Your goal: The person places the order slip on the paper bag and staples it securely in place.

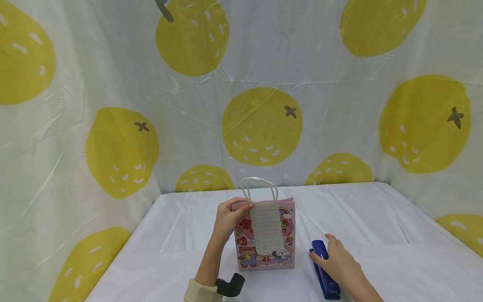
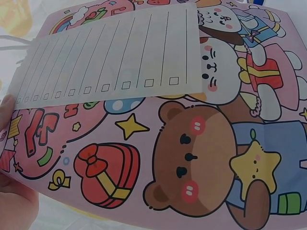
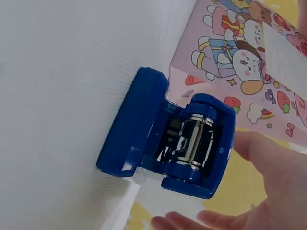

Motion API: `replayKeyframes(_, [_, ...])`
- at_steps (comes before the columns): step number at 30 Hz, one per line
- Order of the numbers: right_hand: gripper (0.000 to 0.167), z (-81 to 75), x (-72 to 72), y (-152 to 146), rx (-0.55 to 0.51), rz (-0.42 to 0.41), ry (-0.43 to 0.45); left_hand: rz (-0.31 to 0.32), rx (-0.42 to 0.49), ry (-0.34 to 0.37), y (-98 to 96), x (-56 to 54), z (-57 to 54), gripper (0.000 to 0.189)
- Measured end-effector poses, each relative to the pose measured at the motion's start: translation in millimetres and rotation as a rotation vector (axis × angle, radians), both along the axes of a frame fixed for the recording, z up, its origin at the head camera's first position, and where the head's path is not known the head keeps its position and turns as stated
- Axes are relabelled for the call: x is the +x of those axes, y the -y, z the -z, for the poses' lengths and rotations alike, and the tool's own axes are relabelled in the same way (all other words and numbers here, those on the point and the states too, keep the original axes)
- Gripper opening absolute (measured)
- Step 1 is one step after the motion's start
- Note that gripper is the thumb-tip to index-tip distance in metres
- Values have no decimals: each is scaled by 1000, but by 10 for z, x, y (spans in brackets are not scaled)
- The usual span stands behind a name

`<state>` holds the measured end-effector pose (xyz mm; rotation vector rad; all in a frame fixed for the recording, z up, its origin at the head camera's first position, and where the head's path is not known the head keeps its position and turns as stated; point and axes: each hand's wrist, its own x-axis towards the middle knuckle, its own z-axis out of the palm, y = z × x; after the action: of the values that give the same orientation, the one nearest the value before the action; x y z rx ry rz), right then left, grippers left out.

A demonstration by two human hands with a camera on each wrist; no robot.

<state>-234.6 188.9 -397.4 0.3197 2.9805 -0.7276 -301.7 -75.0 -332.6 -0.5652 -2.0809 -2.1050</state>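
A pink paper gift bag (image 1: 243, 247) with cartoon animals and white cord handles stands upright on the table. My left hand (image 1: 231, 216) pinches its upper left edge together with a lined sheet of paper (image 1: 267, 228), which lies against the bag's front. In the left wrist view the paper (image 2: 110, 62) shows a row of small checkboxes. To the right of the bag, a blue stapler (image 1: 325, 270) rests on the white cloth. My right hand (image 1: 339, 262) is spread around the stapler, thumb on its left side, other fingers loose; the right wrist view shows the stapler's (image 3: 168, 134) hinge end.
A white cloth (image 1: 400, 260) covers the table. Behind and at both sides hang white curtains (image 1: 332, 117) printed with yellow fruit. A black wrist device (image 1: 231, 285) sits at the left sleeve cuff.
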Motion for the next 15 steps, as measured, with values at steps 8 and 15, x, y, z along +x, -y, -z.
replayKeyframes(8, [101,88,66,-54,6,-8,57,2,-1,-10,-8,0,13,25])
replayKeyframes(15, [94,135,134,-71,-27,-54,30,0,-9,-35,1,2,5,23])
